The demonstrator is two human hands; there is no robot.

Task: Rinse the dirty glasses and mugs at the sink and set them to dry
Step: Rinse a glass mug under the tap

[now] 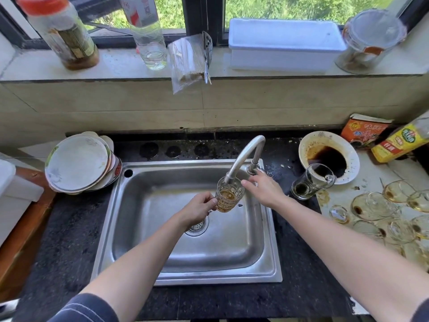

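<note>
My left hand (199, 209) grips the handle of a patterned glass mug (229, 195) with brownish liquid in it. I hold it upright over the steel sink (139, 205), right under the spout of the tap (243, 159). My right hand (263, 188) reaches to the tap's base, fingers around the lever area; the lever itself is hidden. A dirty glass mug (311, 181) stands on the counter to the right of the sink. Several stained glasses (383, 212) sit further right.
A stack of plates and bowls (79, 163) leans at the sink's left. A white bowl with dark sauce (328, 156), a yellow-labelled bottle (401, 141) and an orange packet (364, 131) stand at the right. Bottles, jars and a white box (285, 43) line the windowsill.
</note>
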